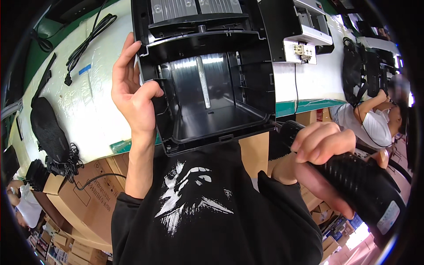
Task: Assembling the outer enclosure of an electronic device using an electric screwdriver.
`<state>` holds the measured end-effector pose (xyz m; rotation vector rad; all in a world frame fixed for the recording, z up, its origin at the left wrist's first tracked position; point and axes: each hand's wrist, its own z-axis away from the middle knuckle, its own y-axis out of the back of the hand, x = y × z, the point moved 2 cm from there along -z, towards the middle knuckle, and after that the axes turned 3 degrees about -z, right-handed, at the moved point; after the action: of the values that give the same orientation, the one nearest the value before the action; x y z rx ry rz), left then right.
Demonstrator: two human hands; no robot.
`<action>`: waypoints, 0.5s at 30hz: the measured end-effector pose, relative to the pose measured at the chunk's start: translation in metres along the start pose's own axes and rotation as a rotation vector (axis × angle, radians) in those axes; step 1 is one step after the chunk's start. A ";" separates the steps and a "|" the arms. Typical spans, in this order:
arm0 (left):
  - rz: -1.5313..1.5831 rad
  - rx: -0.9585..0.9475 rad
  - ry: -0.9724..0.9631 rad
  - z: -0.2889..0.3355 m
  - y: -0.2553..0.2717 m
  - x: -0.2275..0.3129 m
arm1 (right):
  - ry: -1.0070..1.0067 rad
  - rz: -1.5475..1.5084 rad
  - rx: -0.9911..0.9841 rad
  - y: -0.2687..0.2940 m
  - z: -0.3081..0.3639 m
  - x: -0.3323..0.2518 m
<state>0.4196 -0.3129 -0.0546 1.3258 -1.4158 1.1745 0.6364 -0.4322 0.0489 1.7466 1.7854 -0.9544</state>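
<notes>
A large black plastic housing [260, 126] stands on the table in front of me, its hollow inside turned toward me. A pale strip [202, 84] runs along its inner back wall. My left hand [134, 90] grips the left side wall, thumb over the rim and fingers along the outside. In my right hand [324, 145] is a black electric screwdriver [342, 174], fingers wrapped round its ribbed body. Its tip reaches the housing's lower right corner; whether a screw sits there I cannot make out. Ribbed silver metal blocks [174, 9] show in the housing's upper part.
Coiled black cables [84, 46] and a black ribbed casing [51, 128] lie on the table's left. Right of the housing stands a black and silver machine [304, 26] with a socket panel. Cardboard boxes [90, 190] are below the table. Other people [366, 123] sit at right and left.
</notes>
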 end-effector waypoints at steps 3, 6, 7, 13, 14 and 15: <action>0.032 -0.001 0.007 0.001 0.002 -0.002 | -0.036 -0.038 -0.043 0.004 -0.006 -0.010; 0.034 0.006 0.020 0.001 0.001 -0.003 | -0.102 -0.108 -0.107 0.016 -0.019 -0.024; 0.029 0.001 0.036 0.002 0.000 -0.005 | -0.126 -0.131 -0.122 0.022 -0.021 -0.030; 0.066 0.012 0.024 0.002 0.004 -0.005 | 0.228 -0.098 0.053 0.092 -0.047 -0.107; 0.053 0.013 0.035 0.002 0.004 -0.005 | 0.254 0.028 0.125 0.107 -0.051 -0.104; 0.040 0.015 0.046 0.002 0.004 -0.004 | 0.279 0.153 0.198 0.122 -0.055 -0.097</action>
<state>0.4161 -0.3144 -0.0596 1.2782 -1.4092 1.2361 0.7729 -0.4613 0.1380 2.1997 1.7366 -0.8840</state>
